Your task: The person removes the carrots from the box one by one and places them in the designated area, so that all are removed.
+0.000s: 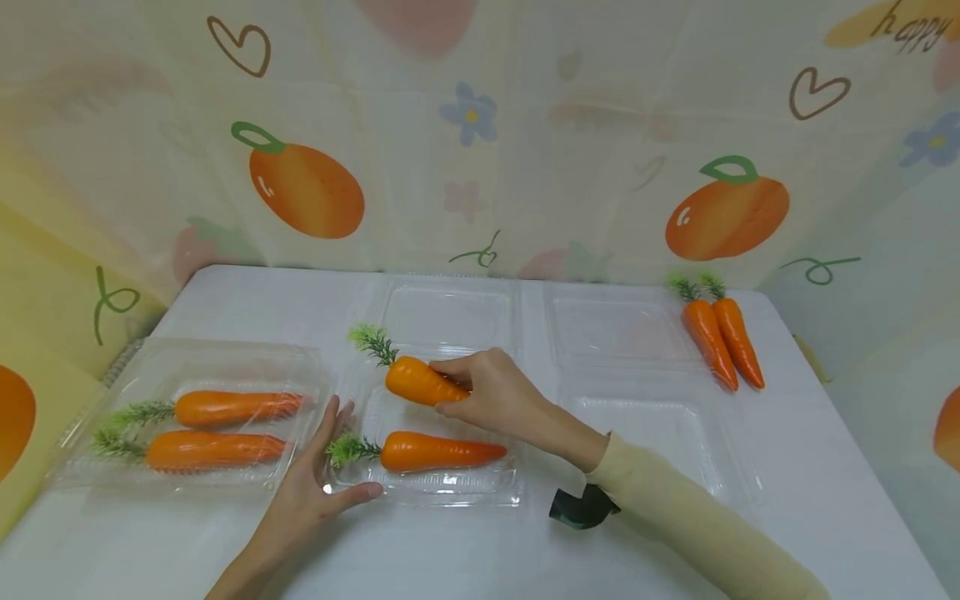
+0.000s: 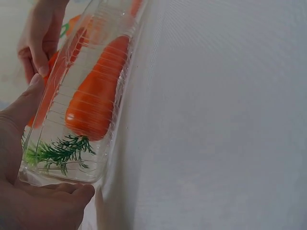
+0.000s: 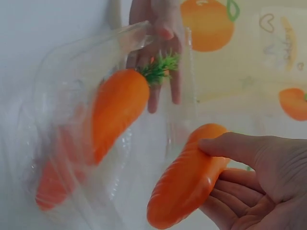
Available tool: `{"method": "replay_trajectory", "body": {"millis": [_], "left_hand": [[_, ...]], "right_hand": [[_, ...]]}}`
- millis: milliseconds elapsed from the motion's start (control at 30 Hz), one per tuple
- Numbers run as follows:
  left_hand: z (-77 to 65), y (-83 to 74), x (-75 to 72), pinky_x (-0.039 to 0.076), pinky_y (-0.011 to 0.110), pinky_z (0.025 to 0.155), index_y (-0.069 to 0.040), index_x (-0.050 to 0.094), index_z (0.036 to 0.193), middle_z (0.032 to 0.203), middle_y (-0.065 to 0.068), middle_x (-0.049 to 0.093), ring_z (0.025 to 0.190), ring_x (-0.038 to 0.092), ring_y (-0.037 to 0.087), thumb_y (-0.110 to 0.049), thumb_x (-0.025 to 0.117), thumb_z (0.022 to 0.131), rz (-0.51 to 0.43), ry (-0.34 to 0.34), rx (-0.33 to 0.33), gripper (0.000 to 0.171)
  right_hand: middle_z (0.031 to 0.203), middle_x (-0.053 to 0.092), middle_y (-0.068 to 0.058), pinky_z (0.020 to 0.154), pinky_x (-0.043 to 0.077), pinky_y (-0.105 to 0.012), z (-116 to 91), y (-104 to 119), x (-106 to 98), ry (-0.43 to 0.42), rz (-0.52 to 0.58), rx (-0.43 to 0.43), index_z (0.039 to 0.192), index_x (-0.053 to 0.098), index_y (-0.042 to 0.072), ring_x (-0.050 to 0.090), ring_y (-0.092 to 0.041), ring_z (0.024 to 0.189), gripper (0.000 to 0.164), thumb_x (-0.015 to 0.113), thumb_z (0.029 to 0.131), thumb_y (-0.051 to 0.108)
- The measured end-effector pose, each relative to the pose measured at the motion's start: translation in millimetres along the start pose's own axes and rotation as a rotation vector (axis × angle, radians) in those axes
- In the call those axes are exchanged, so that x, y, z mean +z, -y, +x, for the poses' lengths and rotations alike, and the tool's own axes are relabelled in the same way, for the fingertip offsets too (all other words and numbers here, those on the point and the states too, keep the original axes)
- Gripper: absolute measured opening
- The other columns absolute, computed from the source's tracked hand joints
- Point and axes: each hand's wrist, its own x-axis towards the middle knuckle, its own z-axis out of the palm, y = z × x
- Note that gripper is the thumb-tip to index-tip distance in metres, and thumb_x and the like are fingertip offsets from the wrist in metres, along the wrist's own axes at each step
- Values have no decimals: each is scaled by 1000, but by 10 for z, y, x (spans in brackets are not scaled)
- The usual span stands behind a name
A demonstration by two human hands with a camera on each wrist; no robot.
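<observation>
My right hand (image 1: 498,392) pinches an orange toy carrot (image 1: 420,381) near its tip, thumb opposite the fingers, above a clear plastic clamshell box (image 1: 450,492). That carrot's green top points to the back left. Inside the box lies a second carrot (image 1: 438,452), its leaves toward the left; the box's lid (image 1: 450,312) is folded back. My left hand (image 1: 303,492) stands at the box's left front corner, its fingers extended along the left side and its thumb by the front edge. In the left wrist view, the lower carrot (image 2: 98,91) shows through the ribbed wall.
On the left, a closed clear box (image 1: 225,367) contains two carrots (image 1: 232,408). Another clear box (image 1: 645,400) lies unfolded to the right. Two more carrots (image 1: 723,342) lie at the back right. A dark green piece (image 1: 581,508) is on the white table (image 1: 465,558), near the right sleeve.
</observation>
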Motion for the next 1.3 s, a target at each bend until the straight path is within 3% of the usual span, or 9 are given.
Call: {"method": "replay_trajectory", "body": {"millis": [67, 133, 567, 900, 1100, 1300], "left_hand": [[3, -12, 0, 14, 61, 114, -20, 3, 159, 160, 12, 25, 148, 13, 35, -20, 85, 75, -12, 4, -13, 118], [5, -21, 2, 13, 64, 114, -21, 3, 159, 160, 12, 25, 148, 12, 36, -20, 85, 75, -22, 6, -19, 118], [11, -45, 18, 12, 63, 115, -22, 2, 159, 161, 12, 23, 148, 11, 35, -23, 86, 75, -14, 4, -66, 118], [13, -29, 19, 14, 65, 114, -23, 2, 159, 161, 11, 24, 148, 11, 36, -23, 85, 76, -13, 5, -59, 117], [0, -23, 22, 13, 65, 114, -22, 1, 159, 161, 11, 24, 149, 9, 36, -22, 84, 77, -17, 5, -46, 117], [-9, -32, 27, 12, 62, 114, -22, 0, 159, 161, 11, 22, 149, 8, 35, -20, 84, 77, -36, 4, -42, 118]], "right_hand": [[118, 70, -10, 87, 56, -26, -26, 23, -43, -4, -4, -4, 130, 62, 2, 68, -19, 104, 51, 78, 82, 8], [118, 70, -10, 86, 56, -26, -52, 37, -84, -12, 2, -1, 130, 62, 1, 69, -19, 103, 51, 78, 82, 7], [119, 69, -12, 85, 56, -27, -181, -27, -357, -72, 33, 75, 130, 62, -1, 69, -21, 104, 52, 79, 81, 7], [120, 68, -13, 85, 57, -31, -299, -225, -469, -111, -42, 53, 128, 62, -2, 69, -23, 103, 50, 79, 81, 7], [120, 68, -14, 86, 57, -33, -378, -302, -553, -124, -52, 89, 129, 61, -2, 69, -24, 103, 51, 78, 82, 7], [121, 67, -16, 86, 57, -37, -483, -418, -684, -218, -33, 118, 130, 60, -3, 69, -28, 104, 52, 78, 82, 8]]}}
